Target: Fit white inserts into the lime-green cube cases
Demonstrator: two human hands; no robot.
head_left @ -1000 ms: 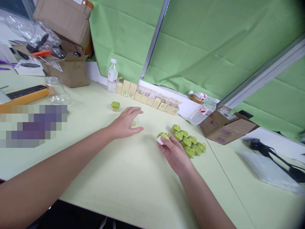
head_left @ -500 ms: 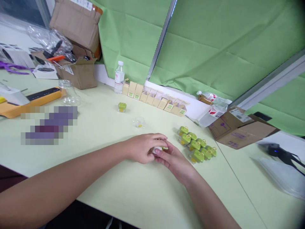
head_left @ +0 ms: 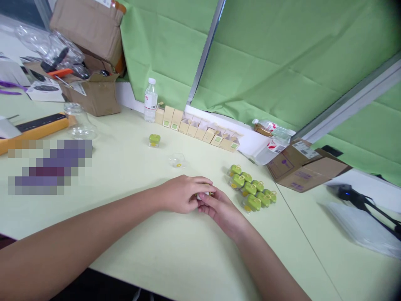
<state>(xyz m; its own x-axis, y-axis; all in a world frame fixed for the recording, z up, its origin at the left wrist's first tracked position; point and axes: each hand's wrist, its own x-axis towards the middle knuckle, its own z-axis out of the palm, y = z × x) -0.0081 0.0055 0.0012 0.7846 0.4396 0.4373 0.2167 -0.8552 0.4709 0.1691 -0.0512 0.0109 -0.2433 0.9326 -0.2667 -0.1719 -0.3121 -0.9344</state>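
Left hand (head_left: 183,194) and right hand (head_left: 221,209) together clamp a small case (head_left: 203,195) above the table (head_left: 156,246). Risk: uneven squeeze could make it slip free.

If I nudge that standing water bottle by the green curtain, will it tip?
Probably. The water bottle stands tall and narrow, so a high push would likely topple it. It looks like thin clear plastic, probably light; how full it is, I cannot tell.

Two bare forearms, left hand (head_left: 183,194) and right hand (head_left: 221,211) ungloved, without sleeves, rings or watch.
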